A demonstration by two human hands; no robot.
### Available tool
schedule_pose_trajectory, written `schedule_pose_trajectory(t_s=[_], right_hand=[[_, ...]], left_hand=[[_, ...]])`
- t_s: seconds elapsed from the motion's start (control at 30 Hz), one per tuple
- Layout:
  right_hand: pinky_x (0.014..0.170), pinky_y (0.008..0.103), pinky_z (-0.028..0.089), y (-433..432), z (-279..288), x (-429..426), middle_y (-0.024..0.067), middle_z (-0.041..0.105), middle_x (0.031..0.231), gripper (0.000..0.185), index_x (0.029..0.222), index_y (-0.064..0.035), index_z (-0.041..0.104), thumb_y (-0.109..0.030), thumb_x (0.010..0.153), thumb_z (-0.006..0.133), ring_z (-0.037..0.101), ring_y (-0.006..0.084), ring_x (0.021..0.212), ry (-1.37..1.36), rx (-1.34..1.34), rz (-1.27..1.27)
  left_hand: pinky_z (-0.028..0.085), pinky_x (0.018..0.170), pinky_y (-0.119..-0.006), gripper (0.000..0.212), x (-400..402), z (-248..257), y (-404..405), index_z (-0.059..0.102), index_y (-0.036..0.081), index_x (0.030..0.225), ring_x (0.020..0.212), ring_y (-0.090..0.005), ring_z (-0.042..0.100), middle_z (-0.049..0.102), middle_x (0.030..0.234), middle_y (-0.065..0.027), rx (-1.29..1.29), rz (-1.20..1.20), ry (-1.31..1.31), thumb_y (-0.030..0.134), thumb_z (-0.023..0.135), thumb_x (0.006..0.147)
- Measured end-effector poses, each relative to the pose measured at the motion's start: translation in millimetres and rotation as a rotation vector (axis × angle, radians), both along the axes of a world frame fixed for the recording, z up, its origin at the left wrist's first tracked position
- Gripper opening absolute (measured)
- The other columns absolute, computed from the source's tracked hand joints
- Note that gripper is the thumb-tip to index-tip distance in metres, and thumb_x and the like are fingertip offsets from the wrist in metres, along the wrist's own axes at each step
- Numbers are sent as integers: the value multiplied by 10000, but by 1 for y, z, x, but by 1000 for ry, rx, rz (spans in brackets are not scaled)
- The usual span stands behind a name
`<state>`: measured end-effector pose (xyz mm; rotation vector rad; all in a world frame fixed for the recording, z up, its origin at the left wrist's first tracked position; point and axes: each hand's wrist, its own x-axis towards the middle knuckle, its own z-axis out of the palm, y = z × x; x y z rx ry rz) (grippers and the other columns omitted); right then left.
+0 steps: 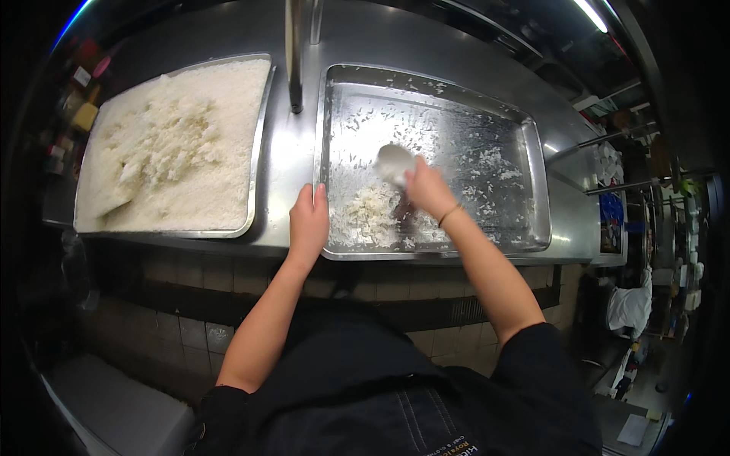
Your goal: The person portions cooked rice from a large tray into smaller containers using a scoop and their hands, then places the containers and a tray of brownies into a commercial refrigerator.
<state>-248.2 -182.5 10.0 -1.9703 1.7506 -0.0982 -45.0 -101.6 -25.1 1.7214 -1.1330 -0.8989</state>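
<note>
My left hand (309,225) grips the near left rim of a shallow stainless-steel tray (533,157), thumb and fingers at its edge. Inside that tray, my right hand (432,191) holds a pale scoop (394,161), blurred by motion, low over the tray floor. A small heap of cooked rice (368,212) lies in the tray's near left part, just below the scoop. Loose grains cling across the floor and walls. To the left stands a second metal tray (263,108), filled with white rice (171,134), its surface broken into clumps in the middle.
Both trays rest on a stainless-steel counter (288,154). A vertical metal post (293,57) rises behind the gap between them. Packages and containers (85,117) crowd the far left. Shelving with kitchen items (684,273) stands at the right, over a tiled floor (194,336).
</note>
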Motion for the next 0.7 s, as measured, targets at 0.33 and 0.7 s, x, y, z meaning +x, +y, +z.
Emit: schedule_pose_trajectory(t_s=[0.33,0.7], right_hand=[[437,334,436,18,17,70,113,534,700,356,1114,-147,442,-96,764,473,554,253,491,143,-529,797],[430,284,418,58,36,58,92,500,690,378,1130,-164,417,-144,762,503,522,166,481,451,-554,1107]], left_hand=[[316,560,-255,293,32,-1,-17,425,23,699,612,-77,322,363,621,20,-110,42,424,237,456,897],[305,503,-288,322,35,-6,-20,421,2,697,550,-108,303,347,553,-42,-41,45,166,259,475,885]])
